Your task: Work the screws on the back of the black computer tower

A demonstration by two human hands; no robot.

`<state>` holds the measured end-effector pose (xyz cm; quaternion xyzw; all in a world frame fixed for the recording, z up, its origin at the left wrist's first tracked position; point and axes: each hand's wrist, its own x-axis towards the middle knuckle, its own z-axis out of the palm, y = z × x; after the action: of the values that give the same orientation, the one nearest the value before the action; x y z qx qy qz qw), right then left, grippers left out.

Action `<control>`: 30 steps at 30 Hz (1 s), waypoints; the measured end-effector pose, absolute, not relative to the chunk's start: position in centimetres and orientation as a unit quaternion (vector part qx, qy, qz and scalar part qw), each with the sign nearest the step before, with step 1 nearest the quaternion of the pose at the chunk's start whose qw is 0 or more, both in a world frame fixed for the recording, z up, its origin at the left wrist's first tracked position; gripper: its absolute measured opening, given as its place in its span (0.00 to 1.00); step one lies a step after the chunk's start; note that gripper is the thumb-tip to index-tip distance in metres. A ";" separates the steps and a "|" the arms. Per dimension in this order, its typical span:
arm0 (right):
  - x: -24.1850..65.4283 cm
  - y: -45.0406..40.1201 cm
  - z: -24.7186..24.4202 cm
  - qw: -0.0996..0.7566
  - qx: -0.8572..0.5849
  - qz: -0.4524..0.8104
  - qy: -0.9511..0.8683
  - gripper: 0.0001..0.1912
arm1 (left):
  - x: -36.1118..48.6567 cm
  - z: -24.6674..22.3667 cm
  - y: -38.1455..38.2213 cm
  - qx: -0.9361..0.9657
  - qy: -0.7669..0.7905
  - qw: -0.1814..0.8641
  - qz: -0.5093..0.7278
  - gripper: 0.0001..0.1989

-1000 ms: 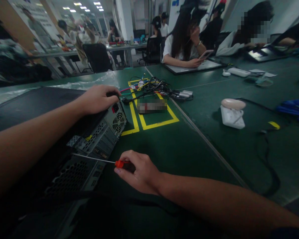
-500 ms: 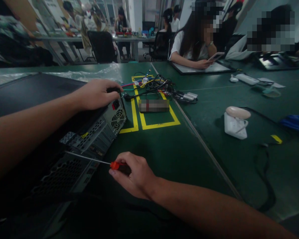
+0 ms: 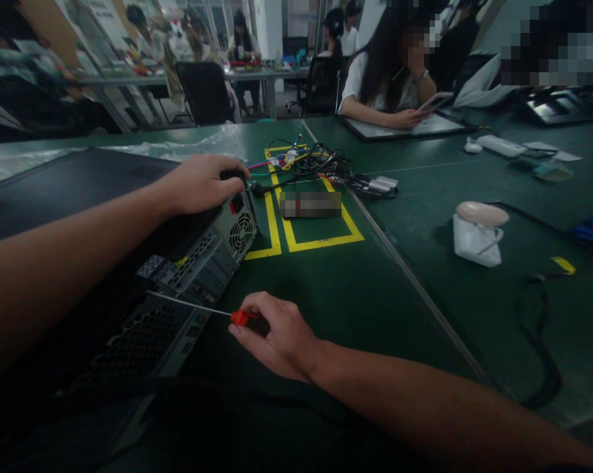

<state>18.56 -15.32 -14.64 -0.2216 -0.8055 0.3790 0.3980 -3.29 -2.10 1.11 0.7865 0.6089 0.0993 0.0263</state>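
A dark computer case [image 3: 70, 174] lies on its side at the left, its metal back panel facing right with a fan grille and slots. My left hand [image 3: 205, 184] grips the far rear corner of the case, fingers curled over the edge. Closed around the red handle of a long, thin screwdriver [image 3: 190, 305] is my right hand [image 3: 279, 335], to the right of the back panel. The shaft points left, and its tip is at the panel beside the honeycomb vent. Whether the tip sits in a screw is too dark to tell.
Bundled cables [image 3: 321, 161] lie beyond the case near yellow tape [image 3: 326, 246] on the green table [image 3: 326, 295]. A white container with a pinkish lid [image 3: 476, 240] stands right. Clear plastic wrap [image 3: 217, 141] lies behind the case. A person [image 3: 375, 98] sits across, holding a phone [image 3: 435, 100].
The camera view has shifted slightly, so the scene appears a little further right. Both hands keep their hold, and the screwdriver stays at much the same place on the case.
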 end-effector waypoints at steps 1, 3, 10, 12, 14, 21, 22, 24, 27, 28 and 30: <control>18.5 -15.3 -14.6 0.399 -0.219 0.381 -0.805 0.08 | -3.3 1.1 -2.0 0.787 0.608 0.026 0.100 0.33; 18.5 -15.3 -14.6 0.399 -0.217 0.383 -0.804 0.08 | -3.5 0.9 -1.8 0.786 0.608 0.028 0.107 0.32; 18.6 -15.3 -14.5 0.410 -0.209 0.375 -0.805 0.09 | -3.9 0.5 -1.3 0.778 0.613 0.036 0.131 0.28; 18.6 -15.3 -14.4 0.413 -0.208 0.372 -0.805 0.09 | -3.9 0.5 -1.4 0.777 0.615 0.033 0.132 0.29; 18.6 -15.3 -14.3 0.423 -0.206 0.369 -0.801 0.10 | -3.8 0.6 -1.4 0.776 0.616 0.031 0.134 0.29; 18.8 -15.5 -14.1 0.451 -0.220 0.341 -0.795 0.10 | -3.6 0.8 -1.4 0.774 0.618 0.035 0.134 0.29; 18.8 -15.5 -14.1 0.453 -0.223 0.336 -0.795 0.11 | -3.6 0.8 -1.4 0.774 0.618 0.035 0.131 0.29; 18.8 -15.4 -14.1 0.452 -0.228 0.325 -0.798 0.13 | -3.6 0.8 -1.4 0.775 0.618 0.033 0.127 0.29; 18.8 -15.4 -14.1 0.451 -0.224 0.317 -0.804 0.16 | -3.7 0.8 -1.4 0.776 0.619 0.030 0.122 0.29; 18.7 -15.5 -14.1 0.453 -0.220 0.318 -0.803 0.16 | -3.8 0.8 -1.3 0.776 0.618 0.029 0.122 0.29; 18.7 -15.6 -14.1 0.459 -0.218 0.327 -0.797 0.15 | -3.8 0.8 -1.3 0.776 0.619 0.029 0.121 0.29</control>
<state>18.68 -15.56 -14.13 -0.2181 -0.7968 0.3267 0.4591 -3.83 -1.32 0.79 0.7756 0.6188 0.1211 0.0295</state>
